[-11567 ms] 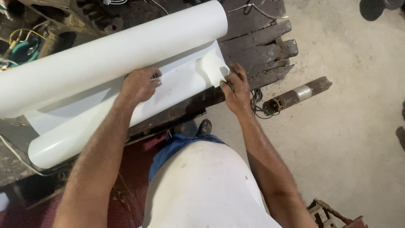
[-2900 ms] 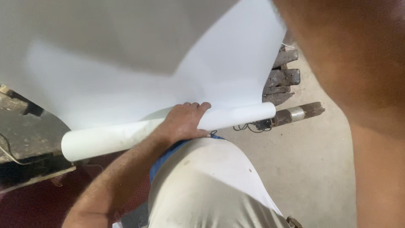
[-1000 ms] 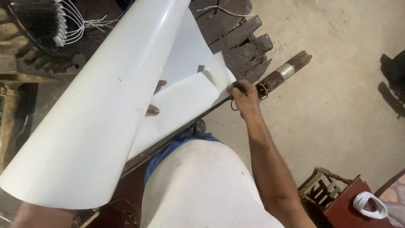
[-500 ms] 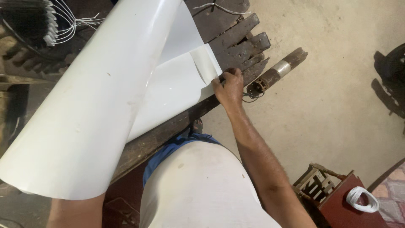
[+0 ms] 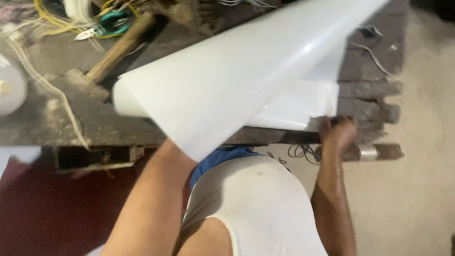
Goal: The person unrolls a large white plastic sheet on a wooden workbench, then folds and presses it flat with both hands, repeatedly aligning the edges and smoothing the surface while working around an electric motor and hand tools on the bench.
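Observation:
A large white glossy sheet (image 5: pixel 246 80), partly curled into a loose roll, lies across a worn wooden workbench (image 5: pixel 71 118). My right hand (image 5: pixel 337 132) pinches the sheet's near right corner at the bench's front edge. My left forearm reaches up under the lifted flap of the sheet; the left hand itself is hidden beneath it.
A wooden-handled hammer (image 5: pixel 111 54) lies on the bench at the left, with green-handled pliers (image 5: pixel 111 23) and tangled yellow and white wires behind it. A metal-banded bar (image 5: pixel 374 152) sticks out below the bench's right end. Bare concrete floor (image 5: pixel 417 189) is at the right, dark red floor at the lower left.
The view has swung left, showing the hammer and wires. The roll now lies flatter across the bench. My right hand stays on the sheet's corner.

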Available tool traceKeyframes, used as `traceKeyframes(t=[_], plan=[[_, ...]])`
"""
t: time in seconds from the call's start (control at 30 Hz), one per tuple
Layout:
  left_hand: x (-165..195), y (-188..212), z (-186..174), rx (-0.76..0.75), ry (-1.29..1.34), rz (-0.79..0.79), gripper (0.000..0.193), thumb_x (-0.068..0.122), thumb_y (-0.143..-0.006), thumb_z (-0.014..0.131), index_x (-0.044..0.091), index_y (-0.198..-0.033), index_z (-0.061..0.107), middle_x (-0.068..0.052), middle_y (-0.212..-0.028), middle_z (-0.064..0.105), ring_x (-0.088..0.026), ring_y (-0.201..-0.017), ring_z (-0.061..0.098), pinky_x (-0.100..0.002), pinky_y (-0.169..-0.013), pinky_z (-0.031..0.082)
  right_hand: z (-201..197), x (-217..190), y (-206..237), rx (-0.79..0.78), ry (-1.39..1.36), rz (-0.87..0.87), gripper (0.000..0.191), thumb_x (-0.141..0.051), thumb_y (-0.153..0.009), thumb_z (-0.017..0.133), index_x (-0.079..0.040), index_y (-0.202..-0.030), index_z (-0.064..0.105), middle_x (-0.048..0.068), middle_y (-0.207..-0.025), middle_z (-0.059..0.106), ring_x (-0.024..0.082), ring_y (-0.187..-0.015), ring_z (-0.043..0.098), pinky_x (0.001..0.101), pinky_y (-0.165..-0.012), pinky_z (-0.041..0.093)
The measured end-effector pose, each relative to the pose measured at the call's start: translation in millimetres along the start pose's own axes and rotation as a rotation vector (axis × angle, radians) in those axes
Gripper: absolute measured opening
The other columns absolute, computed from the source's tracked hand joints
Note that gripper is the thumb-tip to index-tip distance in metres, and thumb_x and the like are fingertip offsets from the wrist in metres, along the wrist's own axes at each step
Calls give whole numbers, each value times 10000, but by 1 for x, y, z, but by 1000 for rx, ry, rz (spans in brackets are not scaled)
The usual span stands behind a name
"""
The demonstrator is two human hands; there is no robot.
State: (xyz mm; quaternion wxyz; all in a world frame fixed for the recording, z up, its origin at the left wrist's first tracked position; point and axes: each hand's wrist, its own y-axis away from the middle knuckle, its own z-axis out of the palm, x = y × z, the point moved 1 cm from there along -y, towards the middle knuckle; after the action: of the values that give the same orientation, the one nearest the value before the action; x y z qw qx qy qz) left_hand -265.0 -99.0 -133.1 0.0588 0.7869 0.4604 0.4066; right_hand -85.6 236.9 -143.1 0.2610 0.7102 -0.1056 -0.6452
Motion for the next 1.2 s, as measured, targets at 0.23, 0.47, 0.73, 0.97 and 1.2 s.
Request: traceKeyframes(t=[0.23, 0.47, 0.73, 0.97, 1.2], plan=[[34, -3, 21, -33, 25, 50, 625, 324, -745, 885, 52, -1260, 658, -172, -1145, 701, -316, -1022, 685, -474, -915, 539, -1, -3, 4, -115, 1542, -781, 250, -203, -878, 823, 7, -1011, 796, 241, -1092, 707, 335, -887, 693, 427, -781, 582], [69, 3, 34, -71, 17, 101, 614, 330, -739, 895, 53, -1240, 673, -169, -1121, 713, -309, -999, 696, -462, -900, 553, 2, -20, 29, -215, 1321, -693, 191, -142, -879, 790, -12, -1019, 795, 184, -985, 764, 275, -822, 732, 398, -761, 612], [180, -69, 16, -82, -51, 141, 601, 336, -733, 906, 54, -1218, 691, -165, -1094, 726, -301, -973, 708, -449, -883, 568, -11, -53, 51, -199, 1028, -897, 179, -50, -767, 798, 49, -903, 733, 181, -989, 661, 329, -887, 654, 436, -810, 553], [257, -107, 42, -80, 12, 181, 549, 319, -737, 909, 44, -1176, 723, -170, -1050, 741, -287, -908, 731, -425, -848, 596, -19, -67, 53, -244, 912, -712, 192, -77, -770, 772, 59, -899, 729, 175, -1037, 667, 290, -858, 692, 407, -728, 593], [249, -105, 59, -117, 160, 277, 374, 253, -793, 864, 12, -1053, 745, -160, -918, 760, -231, -786, 758, -362, -721, 606, -50, -31, 38, -149, 855, -713, 155, -90, -789, 706, 28, -887, 733, 143, -1075, 676, 294, -893, 687, 423, -738, 596]])
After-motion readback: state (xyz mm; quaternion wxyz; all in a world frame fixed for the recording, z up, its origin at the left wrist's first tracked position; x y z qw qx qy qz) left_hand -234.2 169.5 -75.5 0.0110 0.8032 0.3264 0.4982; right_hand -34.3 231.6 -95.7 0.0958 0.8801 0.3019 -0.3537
